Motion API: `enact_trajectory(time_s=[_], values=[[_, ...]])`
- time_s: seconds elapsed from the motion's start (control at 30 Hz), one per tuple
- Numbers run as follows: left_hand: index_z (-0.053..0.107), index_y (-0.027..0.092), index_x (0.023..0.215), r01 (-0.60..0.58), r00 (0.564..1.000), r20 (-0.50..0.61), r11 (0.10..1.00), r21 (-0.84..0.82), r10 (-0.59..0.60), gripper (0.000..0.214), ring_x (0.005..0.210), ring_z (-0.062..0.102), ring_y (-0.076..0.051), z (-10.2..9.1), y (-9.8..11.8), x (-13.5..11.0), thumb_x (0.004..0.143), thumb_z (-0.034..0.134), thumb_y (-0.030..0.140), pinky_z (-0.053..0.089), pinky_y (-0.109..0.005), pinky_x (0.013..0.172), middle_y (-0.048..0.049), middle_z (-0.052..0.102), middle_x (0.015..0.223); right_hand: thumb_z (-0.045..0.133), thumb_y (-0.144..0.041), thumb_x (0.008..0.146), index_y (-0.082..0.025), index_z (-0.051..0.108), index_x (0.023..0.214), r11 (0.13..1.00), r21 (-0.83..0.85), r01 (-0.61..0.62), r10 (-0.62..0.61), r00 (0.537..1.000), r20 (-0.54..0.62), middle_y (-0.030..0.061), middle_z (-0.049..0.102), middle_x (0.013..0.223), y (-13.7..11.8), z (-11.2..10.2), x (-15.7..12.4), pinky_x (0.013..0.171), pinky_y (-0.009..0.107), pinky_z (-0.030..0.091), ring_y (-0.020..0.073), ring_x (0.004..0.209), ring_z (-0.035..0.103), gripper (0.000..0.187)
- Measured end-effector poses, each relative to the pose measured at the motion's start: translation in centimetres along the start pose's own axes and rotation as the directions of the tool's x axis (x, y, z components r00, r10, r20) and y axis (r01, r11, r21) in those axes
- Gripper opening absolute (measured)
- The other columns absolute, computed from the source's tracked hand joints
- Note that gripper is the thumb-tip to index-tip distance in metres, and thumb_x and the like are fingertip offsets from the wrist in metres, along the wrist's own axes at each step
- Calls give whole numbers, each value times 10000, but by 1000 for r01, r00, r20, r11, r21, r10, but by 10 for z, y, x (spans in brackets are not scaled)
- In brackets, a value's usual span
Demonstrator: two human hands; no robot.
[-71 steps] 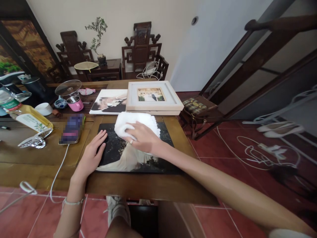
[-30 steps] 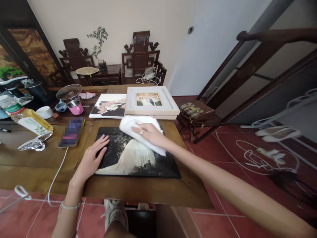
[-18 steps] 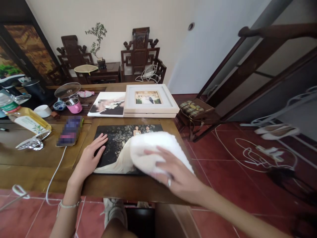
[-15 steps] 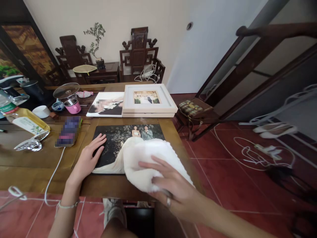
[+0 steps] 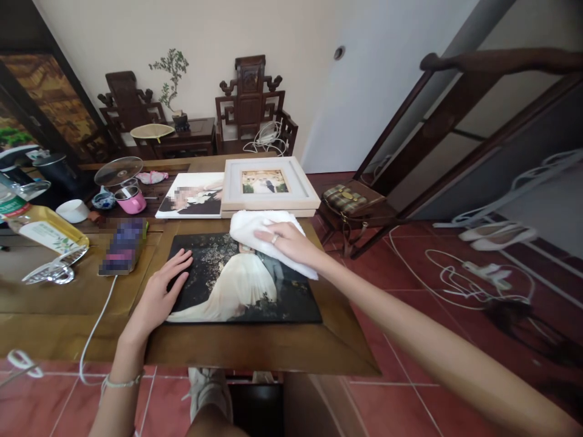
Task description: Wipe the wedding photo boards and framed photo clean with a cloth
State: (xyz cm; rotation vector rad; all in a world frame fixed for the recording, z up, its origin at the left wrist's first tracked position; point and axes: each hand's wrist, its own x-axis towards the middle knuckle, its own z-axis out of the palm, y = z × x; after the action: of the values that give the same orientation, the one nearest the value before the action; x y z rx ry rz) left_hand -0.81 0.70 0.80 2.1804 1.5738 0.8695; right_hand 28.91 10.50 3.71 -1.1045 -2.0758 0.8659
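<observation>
A dark photo print [image 5: 237, 285] showing a long white dress lies flat on the wooden table [image 5: 255, 349]. My left hand [image 5: 161, 291] rests flat and open on the print's left edge, fingers spread. My right hand [image 5: 289, 243] presses a white cloth [image 5: 255, 227] onto the print's upper right part, fingers laid over the cloth. The cloth covers the far right corner of the print.
Behind the print lie a white framed photo [image 5: 268, 185] and another unframed print [image 5: 191, 194]. To the left are a phone with a white cable [image 5: 121, 252], a pink mug [image 5: 131, 200], a white bowl [image 5: 73, 209] and a bottle [image 5: 36, 227]. A stair rail stands at right.
My right hand swept the cloth from the print's far edge down to its near right side, then back up to the upper right. My left hand stayed put.
</observation>
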Motion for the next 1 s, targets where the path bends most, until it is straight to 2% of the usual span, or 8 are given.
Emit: enact_trajectory(time_s=[0.2, 0.3, 0.37, 0.43, 0.53, 0.67, 0.83, 1.0], values=[[582, 181, 1269, 22, 1000, -21, 1000, -10, -22, 383, 1358, 406, -210, 0, 2, -1, 946, 461, 349, 302, -430, 1145, -73, 549, 1379, 427, -545, 912, -214, 552, 581, 997, -49, 54, -49, 995, 91, 19, 574, 609, -24, 14, -61, 1077, 490, 301, 306, 1065, 603, 485], [583, 167, 1267, 15, 999, -28, 1000, -7, -16, 385, 1354, 411, -207, 1, 2, -1, 946, 462, 343, 307, -421, 1144, -80, 552, 1376, 482, -430, 917, -215, 688, 785, 994, -16, 111, -105, 975, 196, 57, 711, 901, -44, 17, -100, 1134, 506, 208, 288, 1182, 556, 326], [584, 157, 1264, 8, 1000, -26, 1000, -7, -8, 387, 1352, 414, -206, 1, 2, 0, 947, 461, 341, 310, -415, 1143, -86, 554, 1372, 509, -355, 908, -223, 714, 919, 991, 19, 129, -129, 956, 263, 75, 688, 1135, -55, 16, -116, 1152, 490, 175, 267, 1220, 534, 244], [584, 155, 1265, 1, 1000, -25, 1000, -6, -1, 388, 1354, 412, -205, 1, 2, 0, 947, 460, 342, 309, -415, 1143, -87, 552, 1374, 518, -338, 903, -227, 718, 947, 992, 44, 122, -129, 937, 323, 79, 676, 1176, -61, 13, -121, 1150, 474, 195, 259, 1233, 526, 233], [587, 162, 1262, -1, 1000, -21, 1000, -10, 1, 389, 1358, 406, -204, 1, 1, 0, 948, 462, 352, 305, -420, 1145, -85, 550, 1376, 510, -415, 906, -220, 717, 874, 997, 47, 63, -75, 938, 338, 83, 709, 1066, -55, 7, -109, 1103, 482, 286, 287, 1267, 492, 286], [582, 171, 1274, 27, 1000, -6, 999, -17, -27, 418, 1362, 399, -213, 0, 1, 0, 926, 506, 392, 298, -428, 1146, -84, 538, 1388, 477, -535, 896, -214, 611, 625, 998, 51, 22, -33, 974, 226, 62, 695, 855, -26, 2, -63, 1055, 485, 328, 314, 1291, 453, 441], [582, 185, 1279, 43, 999, -6, 999, -26, -43, 430, 1362, 399, -219, 0, 1, 1, 921, 512, 412, 300, -425, 1145, -76, 539, 1389, 484, -597, 826, -222, 411, 503, 994, 105, -22, 15, 997, 71, -7, 530, 581, 2, 0, -3, 965, 429, 404, 277, 936, 630, 500], [581, 182, 1283, 43, 999, -16, 999, -32, -43, 414, 1364, 395, -211, 1, 3, 1, 948, 460, 394, 296, -419, 1147, -71, 542, 1386, 466, -560, 852, -204, 553, 573, 998, -18, -55, 55, 998, -24, 62, 673, 814, 1, 9, -11, 1036, 481, 330, 319, 1136, 551, 460]])
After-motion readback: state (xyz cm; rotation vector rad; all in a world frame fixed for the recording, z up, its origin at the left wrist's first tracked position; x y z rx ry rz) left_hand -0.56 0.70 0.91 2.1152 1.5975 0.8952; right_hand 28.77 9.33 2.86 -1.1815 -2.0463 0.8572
